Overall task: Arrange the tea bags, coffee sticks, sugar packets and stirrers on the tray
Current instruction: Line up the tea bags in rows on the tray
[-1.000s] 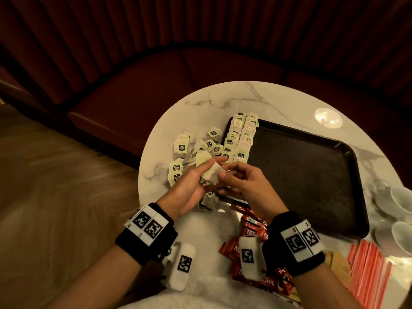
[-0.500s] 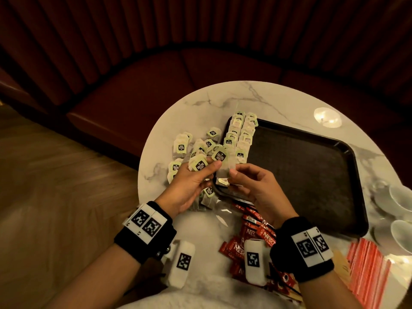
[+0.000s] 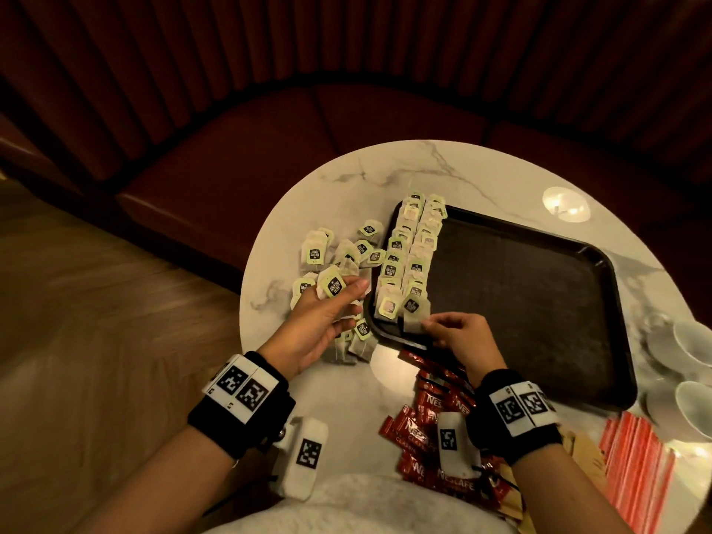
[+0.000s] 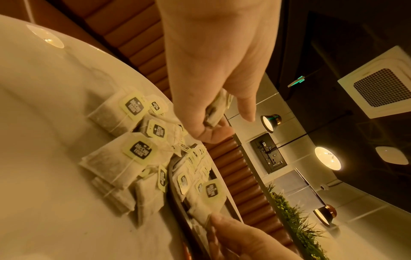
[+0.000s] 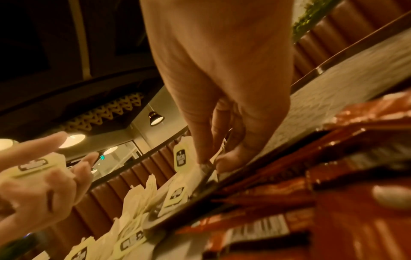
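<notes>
A black tray [image 3: 539, 302] lies on the round marble table [image 3: 462, 175]. Two rows of green-tagged tea bags [image 3: 414, 256] run along its left side. More loose tea bags [image 3: 316, 256] lie on the table left of the tray. My left hand [image 3: 341, 298] hovers over that pile and holds one tea bag [image 3: 332, 285], seen as a folded tea bag [image 4: 217, 105] between the fingers. My right hand [image 3: 427, 326] pinches another tea bag [image 3: 414, 316] at the tray's near-left corner, its tag [image 5: 181, 156] standing up. Red coffee sticks [image 3: 420, 422] lie under my right wrist.
Orange-red sticks [image 3: 635, 468] and brown packets [image 3: 581, 452] lie at the table's near right. White cups [image 3: 689, 341] stand beyond the tray's right end. A ceiling light reflects [image 3: 565, 204] on the far table top. A red bench [image 3: 269, 148] curves behind.
The hands, together over one tea bag before, have parted. My right hand carried a bag down to the near end of the tray's rows; my left hand drew back left holding another.
</notes>
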